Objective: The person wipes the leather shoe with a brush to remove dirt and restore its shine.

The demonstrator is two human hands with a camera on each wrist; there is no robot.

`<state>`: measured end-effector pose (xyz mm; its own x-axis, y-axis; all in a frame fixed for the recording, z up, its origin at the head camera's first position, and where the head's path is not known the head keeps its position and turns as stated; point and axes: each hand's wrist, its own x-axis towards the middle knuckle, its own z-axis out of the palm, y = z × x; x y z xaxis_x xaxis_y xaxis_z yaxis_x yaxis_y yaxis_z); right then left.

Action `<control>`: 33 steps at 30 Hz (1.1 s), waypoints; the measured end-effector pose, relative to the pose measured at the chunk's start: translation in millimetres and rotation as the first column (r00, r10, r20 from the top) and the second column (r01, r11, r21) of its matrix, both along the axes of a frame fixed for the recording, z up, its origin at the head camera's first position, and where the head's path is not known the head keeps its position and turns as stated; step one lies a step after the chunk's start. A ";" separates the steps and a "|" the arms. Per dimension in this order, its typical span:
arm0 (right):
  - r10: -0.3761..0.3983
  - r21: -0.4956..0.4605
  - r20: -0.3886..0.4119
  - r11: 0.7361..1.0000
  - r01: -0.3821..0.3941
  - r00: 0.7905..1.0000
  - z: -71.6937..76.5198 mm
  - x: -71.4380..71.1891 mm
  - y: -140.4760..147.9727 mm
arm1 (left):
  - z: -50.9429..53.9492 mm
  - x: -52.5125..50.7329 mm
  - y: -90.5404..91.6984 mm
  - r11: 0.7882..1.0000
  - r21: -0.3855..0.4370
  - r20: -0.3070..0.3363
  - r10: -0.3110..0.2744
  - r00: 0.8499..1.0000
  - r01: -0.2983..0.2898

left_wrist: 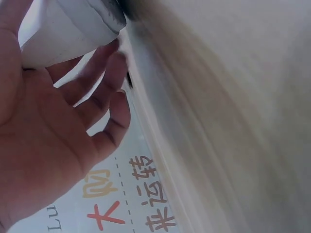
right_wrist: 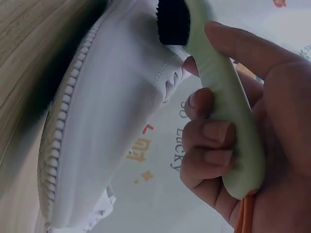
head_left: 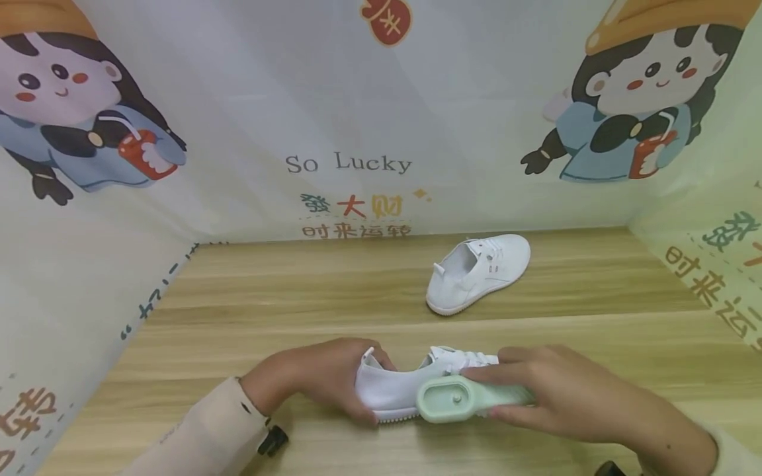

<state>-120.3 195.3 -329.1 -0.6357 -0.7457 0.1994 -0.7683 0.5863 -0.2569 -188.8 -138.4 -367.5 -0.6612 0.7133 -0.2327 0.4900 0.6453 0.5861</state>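
A white lace-up shoe (head_left: pixel 387 390) stands on the wooden surface near the front, its heel toward the left. My left hand (head_left: pixel 333 377) grips the heel, thumb on the near side and fingers on the far side; the left wrist view shows the palm beside the white heel (left_wrist: pixel 68 34). My right hand (head_left: pixel 571 393) holds a pale green brush (head_left: pixel 446 398) by its handle, the head against the shoe's near side. In the right wrist view, the fingers curl round the green handle (right_wrist: pixel 228 107), and the dark bristles (right_wrist: pixel 173 22) lie at the white upper (right_wrist: pixel 112 97).
Another white shoe (head_left: pixel 482 271) rests farther back, right of centre, its toe pointing to the back right. Printed white sheets (head_left: pixel 357 99) with cartoon figures and lettering stand behind and at both sides of the wooden surface (head_left: pixel 268 284).
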 end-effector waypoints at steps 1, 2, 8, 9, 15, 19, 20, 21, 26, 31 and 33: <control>0.000 0.002 -0.030 1.000 0.000 1.000 -0.1 0.7 -2.0 | -0.8 0.0 -0.5 1.000 0.017 0.032 0.009 0.999 -0.009; -0.001 0.006 -0.050 1.000 0.001 0.999 0.1 1.3 -4.0 | -1.8 -0.3 -0.9 0.999 0.033 0.057 0.014 0.998 -0.015; -0.022 0.054 -0.100 0.998 0.028 0.995 6.4 0.1 -17.4 | -1.6 -5.1 -4.8 0.998 0.069 0.082 0.005 0.997 -0.011; -0.025 0.059 -0.114 0.998 0.032 0.993 7.1 -1.0 -19.0 | -0.8 -5.9 -6.2 0.997 0.076 0.077 0.012 0.997 -0.018; -0.047 0.082 -0.150 0.995 0.059 0.988 10.4 -7.4 -24.8 | 4.3 -5.2 -11.6 0.989 0.145 0.038 0.028 0.999 -0.033; -0.057 0.102 -0.142 0.992 0.072 0.988 11.6 -10.0 -26.9 | 5.2 -0.3 -11.9 0.985 0.175 -0.009 0.000 1.000 0.001; -0.059 0.105 -0.144 0.992 0.075 0.988 11.6 -10.8 -27.1 | 5.3 0.8 -11.5 0.984 0.177 -0.022 -0.007 1.000 0.011; -0.062 0.107 -0.147 0.991 0.078 0.987 11.5 -11.5 -27.3 | 5.4 1.8 -11.3 0.985 0.172 -0.036 -0.011 0.999 0.017; -0.077 0.106 -0.144 0.990 0.093 0.987 10.8 -13.6 -27.7 | 5.2 3.7 -8.4 0.993 0.114 -0.049 -0.013 0.999 0.019; -0.072 0.107 -0.137 0.990 0.087 0.988 9.1 -12.8 -26.6 | 1.6 4.4 -2.6 0.996 0.082 -0.049 -0.035 0.998 0.039; -0.070 0.103 -0.144 0.991 0.086 0.987 8.7 -13.1 -26.7 | 0.7 4.1 -0.6 0.996 0.079 -0.092 -0.034 0.995 0.042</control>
